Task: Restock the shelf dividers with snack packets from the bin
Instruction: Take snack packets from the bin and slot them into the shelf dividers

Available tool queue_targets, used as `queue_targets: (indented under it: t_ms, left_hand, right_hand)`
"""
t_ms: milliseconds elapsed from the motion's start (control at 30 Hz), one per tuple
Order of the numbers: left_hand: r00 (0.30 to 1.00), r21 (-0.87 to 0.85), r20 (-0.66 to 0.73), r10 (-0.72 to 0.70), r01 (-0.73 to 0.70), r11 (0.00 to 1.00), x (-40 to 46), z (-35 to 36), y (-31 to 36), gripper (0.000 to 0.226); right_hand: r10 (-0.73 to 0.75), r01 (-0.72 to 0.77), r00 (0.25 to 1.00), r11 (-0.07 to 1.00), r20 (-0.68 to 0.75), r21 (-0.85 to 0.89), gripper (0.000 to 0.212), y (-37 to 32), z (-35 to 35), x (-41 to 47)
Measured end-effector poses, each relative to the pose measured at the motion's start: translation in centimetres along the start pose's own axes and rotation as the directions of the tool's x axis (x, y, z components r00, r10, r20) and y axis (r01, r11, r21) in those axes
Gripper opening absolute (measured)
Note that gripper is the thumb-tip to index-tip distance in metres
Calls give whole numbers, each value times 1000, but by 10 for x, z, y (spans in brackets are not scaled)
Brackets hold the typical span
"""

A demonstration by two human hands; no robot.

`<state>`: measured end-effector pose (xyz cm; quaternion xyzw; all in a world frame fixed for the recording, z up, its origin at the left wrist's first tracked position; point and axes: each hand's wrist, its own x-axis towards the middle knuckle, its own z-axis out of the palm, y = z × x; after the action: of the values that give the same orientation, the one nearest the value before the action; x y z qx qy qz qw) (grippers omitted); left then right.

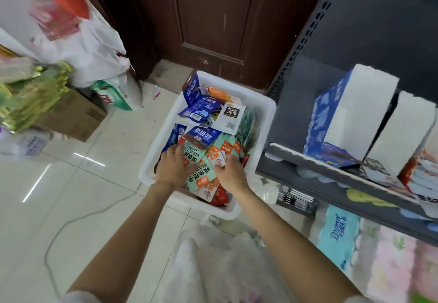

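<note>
White bin (257, 122), frame centre, heaped with snack packets (201, 158); left hand (174, 166) and right hand (231, 172) on mint-green packets, fingers curled, grasping them.

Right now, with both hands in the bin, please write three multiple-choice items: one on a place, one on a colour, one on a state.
1. Where does the white bin stand?
A. on the tiled floor, left of the shelf
B. on the shelf
C. on the cardboard box

2. What colour is the packet at the bin's far left corner?
A. yellow
B. blue
C. black

3. What are the two hands doing?
A. hanging idle
B. reaching into the packets
C. holding the shelf

Answers: 1 A, floor tiles surround the bin beside the shelf. 2 B, the blue packet stands there. 3 B, left hand and right hand lie among the teal packets.
</note>
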<state>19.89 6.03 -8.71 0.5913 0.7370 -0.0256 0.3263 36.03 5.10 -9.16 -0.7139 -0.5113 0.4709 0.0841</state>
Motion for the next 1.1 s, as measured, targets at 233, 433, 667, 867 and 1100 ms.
queue_targets:
  t_ms: [233, 433, 667, 867, 1100]
  left_hand:
    - [996, 48, 10, 87, -88, 995, 3, 12, -11, 78]
    - [984, 45, -18, 180, -179, 983, 2, 7, -20, 71]
    - [963, 33, 8, 271, -271, 962, -15, 14, -16, 64]
    - [960, -191, -33, 280, -281, 941, -23, 11, -13, 47]
    - [982, -506, -138, 125, -179, 844, -33, -8, -19, 38]
  right_hand:
    - [253, -199, 960, 918, -122, 342, 46, -10, 32, 17]
    - [337, -234, 926, 867, -171, 441, 40, -19, 41, 15]
    - [311, -203, 920, 898, -238, 390, 42, -14, 31, 9]
    - [293, -199, 923, 918, -249, 343, 39, -17, 11, 4]
    - [273, -149, 944, 854, -185, 499, 13, -7, -14, -39]
